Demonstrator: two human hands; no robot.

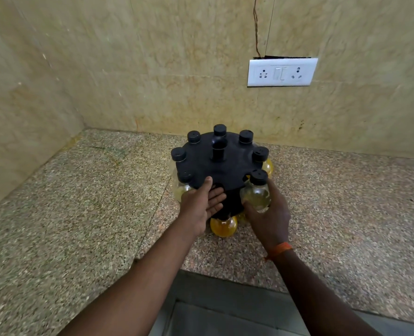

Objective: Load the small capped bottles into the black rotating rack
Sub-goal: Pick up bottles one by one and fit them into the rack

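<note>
Matt black plastic on the rotating rack (215, 166) and its ribbed caps (259, 177). Clear, glossy bottle (255, 196) (plastic or glass, hard to tell) with pale yellow liquid. Polished speckled granite countertop (80, 214). Smooth marbled beige wall tiles (152, 69). Glossy white plastic switch plate (282, 72). Orange thread wristband (279, 249).

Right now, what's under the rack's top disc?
Round bottles hang below the disc by their necks, some holding yellow liquid; one yellow bottle sits at the near bottom. The left hand and the disc hide the central post and any base.
</note>
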